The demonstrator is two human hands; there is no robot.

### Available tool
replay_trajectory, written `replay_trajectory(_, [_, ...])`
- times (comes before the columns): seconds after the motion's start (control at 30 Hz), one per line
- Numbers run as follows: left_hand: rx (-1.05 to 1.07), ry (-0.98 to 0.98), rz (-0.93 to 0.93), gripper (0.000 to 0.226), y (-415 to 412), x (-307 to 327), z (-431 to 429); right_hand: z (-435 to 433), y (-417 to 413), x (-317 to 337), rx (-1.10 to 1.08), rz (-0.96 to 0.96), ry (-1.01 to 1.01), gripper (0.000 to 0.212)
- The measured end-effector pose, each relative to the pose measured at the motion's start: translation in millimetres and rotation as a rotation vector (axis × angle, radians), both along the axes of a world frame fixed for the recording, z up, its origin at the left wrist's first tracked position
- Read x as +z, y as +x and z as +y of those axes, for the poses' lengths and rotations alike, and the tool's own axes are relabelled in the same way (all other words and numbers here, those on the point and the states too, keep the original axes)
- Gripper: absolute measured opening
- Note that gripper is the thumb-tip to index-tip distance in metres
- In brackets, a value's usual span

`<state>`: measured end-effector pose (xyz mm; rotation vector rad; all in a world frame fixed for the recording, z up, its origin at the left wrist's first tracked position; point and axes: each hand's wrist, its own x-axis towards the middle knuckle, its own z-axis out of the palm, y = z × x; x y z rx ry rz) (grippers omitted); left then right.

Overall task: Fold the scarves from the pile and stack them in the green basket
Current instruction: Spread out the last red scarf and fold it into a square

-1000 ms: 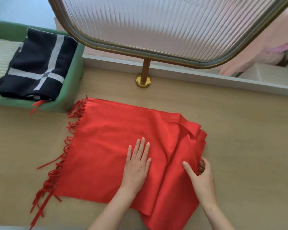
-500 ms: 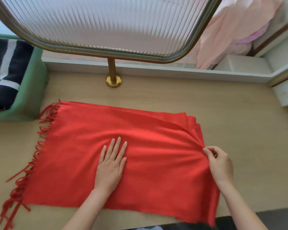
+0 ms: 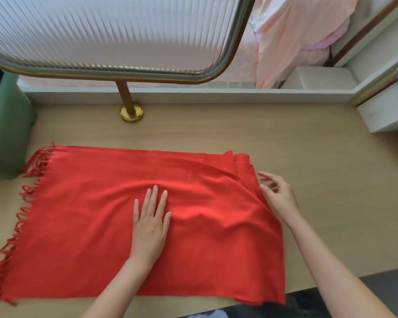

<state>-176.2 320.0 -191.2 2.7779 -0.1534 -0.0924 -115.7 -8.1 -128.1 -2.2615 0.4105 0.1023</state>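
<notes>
The red scarf (image 3: 90,226) lies spread across the front half of the tabletop (image 3: 308,145). It is doubled over at least once, with its fringe (image 3: 21,203) toward the left edge and its folded end toward the right. The left hand (image 3: 149,226) presses flat on the middle of it, fingers straight, gripping nothing. The right hand (image 3: 277,196) is at the folded end with its fingers loosely spread and released. The green basket (image 3: 7,134) stands at the left edge, mostly cut off, near the fringe. The scarf seems only partway folded: further folds and the placing remain. No pile shows, so I cannot tell how many scarves are left.
</notes>
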Motion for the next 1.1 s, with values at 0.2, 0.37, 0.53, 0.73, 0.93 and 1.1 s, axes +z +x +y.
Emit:
replay_trajectory(0.2, [-0.109, 0.006, 0.011, 0.055, 24.3, -3.8, -55.3, 6.3, 36.4, -5.8, 0.438, 0.093, -0.322, 0.034])
replay_trajectory(0.37, [-0.088, 0.045, -0.016, 0.056, 22.0, -8.4, -57.5, -29.6, 44.8, -7.1, 0.455, 0.121, -0.478, 0.013])
replay_trajectory(0.53, [-0.082, 0.067, -0.012, 0.057, 22.5, -7.5, -58.5, -97.4, 52.3, 4.2, 0.213, 0.087, -0.593, 0.006])
replay_trajectory(0.73, [-0.078, 0.088, -0.01, 0.057, 22.7, -6.3, -58.3, -112.0, 48.3, 0.2, 0.115, 0.056, -0.473, 0.019])
replay_trajectory(0.93, [-0.076, 0.099, -0.015, 0.058, 22.8, -5.2, -58.6, -93.9, 42.7, -6.4, 0.467, 0.088, -0.312, 0.029])
replay_trajectory(1.1, [-0.077, 0.097, -0.025, 0.058, 22.7, -4.6, -59.0, -89.0, 43.5, -8.9, 0.397, 0.099, -0.296, 0.048])
